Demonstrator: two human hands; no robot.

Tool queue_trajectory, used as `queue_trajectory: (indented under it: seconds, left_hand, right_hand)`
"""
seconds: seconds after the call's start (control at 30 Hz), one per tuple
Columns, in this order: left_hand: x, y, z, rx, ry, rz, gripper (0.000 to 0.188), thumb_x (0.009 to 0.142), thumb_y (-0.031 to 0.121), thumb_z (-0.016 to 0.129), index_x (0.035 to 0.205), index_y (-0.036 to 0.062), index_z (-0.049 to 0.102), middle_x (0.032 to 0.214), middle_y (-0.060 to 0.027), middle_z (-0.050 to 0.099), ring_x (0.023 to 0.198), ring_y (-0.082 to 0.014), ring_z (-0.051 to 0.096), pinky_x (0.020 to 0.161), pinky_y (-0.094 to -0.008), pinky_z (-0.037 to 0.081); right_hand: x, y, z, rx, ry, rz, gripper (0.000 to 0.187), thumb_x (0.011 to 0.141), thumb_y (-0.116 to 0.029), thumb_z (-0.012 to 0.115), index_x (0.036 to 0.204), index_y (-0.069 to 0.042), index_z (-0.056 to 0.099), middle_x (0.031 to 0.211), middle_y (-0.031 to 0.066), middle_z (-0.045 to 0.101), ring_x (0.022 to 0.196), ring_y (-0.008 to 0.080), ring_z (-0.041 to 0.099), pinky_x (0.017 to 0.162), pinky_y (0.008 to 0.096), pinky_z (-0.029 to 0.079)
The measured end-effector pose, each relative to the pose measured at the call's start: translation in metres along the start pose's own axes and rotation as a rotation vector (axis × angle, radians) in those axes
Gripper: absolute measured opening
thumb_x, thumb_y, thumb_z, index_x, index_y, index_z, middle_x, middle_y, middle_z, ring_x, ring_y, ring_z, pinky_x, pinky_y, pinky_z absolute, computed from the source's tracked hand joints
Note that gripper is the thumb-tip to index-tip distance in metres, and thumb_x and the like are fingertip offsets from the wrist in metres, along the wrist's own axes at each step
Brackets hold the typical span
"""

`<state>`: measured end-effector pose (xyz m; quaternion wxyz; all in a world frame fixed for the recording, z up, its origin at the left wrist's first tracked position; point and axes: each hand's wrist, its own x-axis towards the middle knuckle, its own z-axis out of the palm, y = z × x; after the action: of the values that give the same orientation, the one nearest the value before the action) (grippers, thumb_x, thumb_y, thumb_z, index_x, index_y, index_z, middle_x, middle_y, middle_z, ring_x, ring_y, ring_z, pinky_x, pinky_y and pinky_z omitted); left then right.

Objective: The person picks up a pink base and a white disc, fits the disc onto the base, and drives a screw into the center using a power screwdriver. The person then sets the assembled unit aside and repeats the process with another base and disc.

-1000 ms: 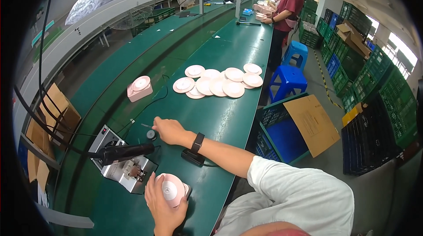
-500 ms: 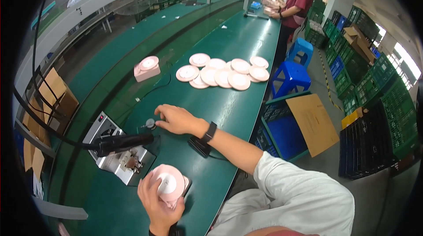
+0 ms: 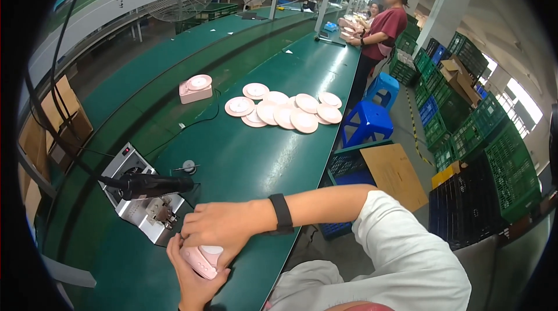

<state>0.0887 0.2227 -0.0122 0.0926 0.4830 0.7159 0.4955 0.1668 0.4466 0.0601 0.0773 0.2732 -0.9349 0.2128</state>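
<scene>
My left hand (image 3: 195, 282) grips a small pink device (image 3: 200, 263), with a row of buttons along its side, from the near left. Across its top lies my right hand (image 3: 218, 228), fingers bent over it and a black band on the wrist. A bit of white disc shows between the hands; the rest of the top is covered. Just beyond them stands a silver machine (image 3: 157, 218) with a red switch and a metal fixture in front. A black, elongated tool (image 3: 157, 185) with a cable lies across that machine. Beside it is a small grey round part (image 3: 189, 166).
Several overlapping pink discs with white centres (image 3: 285, 114) lie farther along the green bench (image 3: 261, 163). A pink box (image 3: 196, 89) with a disc on top sits at its left edge. Blue stools (image 3: 369, 122), crates (image 3: 494, 166) and cardboard (image 3: 395, 176) stand right. A co-worker (image 3: 383, 32) stands far off.
My right hand has come from beside the grey round part to the top of the pink device. My left hand still holds the device, now tilted with its buttons showing. The view has shifted.
</scene>
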Motion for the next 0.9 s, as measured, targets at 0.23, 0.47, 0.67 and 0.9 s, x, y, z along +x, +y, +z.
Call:
queue_trajectory:
  seconds: [0.23, 0.47, 0.67, 0.9]
  left_hand:
    - [-0.005, 0.001, -0.007, -0.080, -0.041, -0.076, 0.112, 0.060, 0.018, 0.091, 0.153, -0.0011, 0.032, 0.147, -0.0229, 0.045, 0.137, -0.0378, 0.046, 0.118, -0.0458, 0.035]
    - [-0.004, -0.003, -0.007, 0.013, -0.062, -0.022, 0.104, 0.060, 0.018, 0.092, 0.148, -0.0004, 0.039, 0.150, -0.0239, 0.043, 0.138, -0.0388, 0.046, 0.118, -0.0475, 0.035]
    - [-0.002, 0.005, -0.007, 0.054, -0.069, -0.001, 0.099, 0.062, 0.019, 0.091, 0.146, 0.0009, 0.042, 0.149, -0.0226, 0.044, 0.138, -0.0388, 0.046, 0.118, -0.0478, 0.033]
    - [-0.004, -0.001, -0.009, 0.033, -0.102, -0.016, 0.104, 0.058, 0.015, 0.091, 0.149, 0.0011, 0.041, 0.151, -0.0219, 0.042, 0.141, -0.0377, 0.043, 0.120, -0.0479, 0.030]
  right_hand:
    - [-0.071, 0.015, 0.008, 0.000, 0.233, 0.365, 0.084, 0.081, -0.056, 0.078, 0.143, -0.004, 0.055, 0.147, 0.0225, 0.050, 0.137, 0.0414, 0.046, 0.111, 0.0559, 0.036]
    - [-0.200, -0.020, 0.033, -0.377, 0.280, 1.020, 0.071, 0.099, -0.053, 0.056, 0.155, -0.011, 0.046, 0.165, 0.0195, 0.036, 0.153, 0.0383, 0.032, 0.125, 0.0594, 0.018]
    - [-0.204, -0.027, 0.062, -0.314, 0.678, 1.029, 0.046, 0.100, -0.029, 0.049, 0.137, -0.007, 0.066, 0.153, 0.0138, 0.056, 0.143, 0.0321, 0.048, 0.124, 0.0540, 0.019]
    - [-0.222, -0.019, 0.082, -0.305, 0.838, 0.855, 0.039, 0.095, -0.022, 0.053, 0.126, -0.004, 0.070, 0.146, 0.0147, 0.062, 0.134, 0.0317, 0.055, 0.121, 0.0510, 0.024]
